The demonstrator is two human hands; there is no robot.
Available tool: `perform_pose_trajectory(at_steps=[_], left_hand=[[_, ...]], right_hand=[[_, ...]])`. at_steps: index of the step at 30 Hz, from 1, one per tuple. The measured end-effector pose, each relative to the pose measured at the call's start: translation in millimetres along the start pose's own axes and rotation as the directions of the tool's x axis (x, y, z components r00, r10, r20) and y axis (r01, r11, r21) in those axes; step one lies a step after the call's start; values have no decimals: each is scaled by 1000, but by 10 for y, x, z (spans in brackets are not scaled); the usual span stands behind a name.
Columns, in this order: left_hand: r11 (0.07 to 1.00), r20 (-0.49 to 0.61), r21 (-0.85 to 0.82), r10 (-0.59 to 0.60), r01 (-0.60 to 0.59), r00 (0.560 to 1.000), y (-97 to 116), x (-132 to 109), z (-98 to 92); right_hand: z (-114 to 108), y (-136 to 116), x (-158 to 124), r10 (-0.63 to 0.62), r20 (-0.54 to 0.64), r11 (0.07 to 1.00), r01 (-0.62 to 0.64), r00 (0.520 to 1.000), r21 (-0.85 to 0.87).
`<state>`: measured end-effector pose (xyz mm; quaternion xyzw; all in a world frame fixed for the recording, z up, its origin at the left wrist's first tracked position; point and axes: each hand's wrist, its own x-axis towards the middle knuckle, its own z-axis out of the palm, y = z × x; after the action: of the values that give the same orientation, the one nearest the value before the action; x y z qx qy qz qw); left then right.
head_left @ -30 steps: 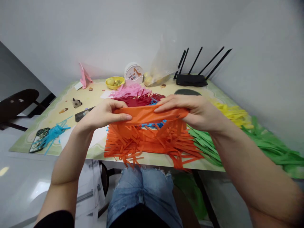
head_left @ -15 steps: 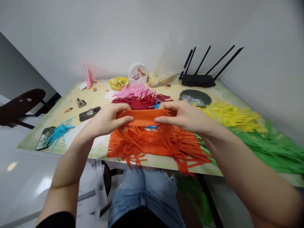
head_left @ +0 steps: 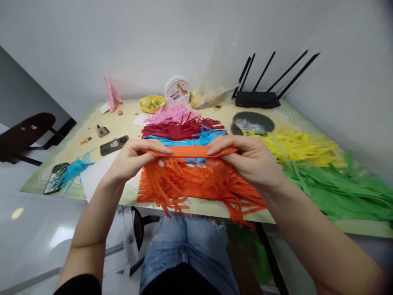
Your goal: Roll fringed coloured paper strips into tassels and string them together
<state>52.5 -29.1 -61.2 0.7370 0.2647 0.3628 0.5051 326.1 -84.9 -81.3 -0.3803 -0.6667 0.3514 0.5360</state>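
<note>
Both hands hold a folded orange paper band (head_left: 190,150) level above the table, its cut fringe hanging down. My left hand (head_left: 135,157) pinches its left end, thumb on top. My right hand (head_left: 250,157) pinches its right end, fingers laid along the upper edge. Under the band lies a heap of orange paper strips (head_left: 196,186) that reaches over the table's near edge. Behind it lie blue strips (head_left: 196,139), dark red strips (head_left: 178,130) and pink strips (head_left: 172,115).
Yellow strips (head_left: 301,145) and green strips (head_left: 340,190) cover the right side. A grey bowl (head_left: 252,123), a black router (head_left: 258,98), a yellow fruit bowl (head_left: 151,103), a round tin (head_left: 177,91), a remote (head_left: 115,145) and a phone (head_left: 56,183) sit on the table (head_left: 101,123).
The orange band has gone from a wide bunched fold to a flat narrow one held level, slightly lower. The hands moved closer, then a little apart. The view shifted, showing the blue strips.
</note>
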Motion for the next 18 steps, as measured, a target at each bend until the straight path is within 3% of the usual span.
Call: perform_pose_trajectory(at_steps=[6, 10, 18], left_hand=[[991, 21, 129, 26, -29, 999, 51, 10, 40], [960, -43, 275, 61, -46, 997, 77, 10, 120], [839, -114, 543, 120, -39, 986, 110, 31, 219]], right_hand=[[-10, 19, -11, 33, -3, 999, -33, 999, -6], [9, -28, -28, 60, 25, 997, -58, 998, -46], [76, -121, -104, 5, -101, 908, -47, 995, -416]])
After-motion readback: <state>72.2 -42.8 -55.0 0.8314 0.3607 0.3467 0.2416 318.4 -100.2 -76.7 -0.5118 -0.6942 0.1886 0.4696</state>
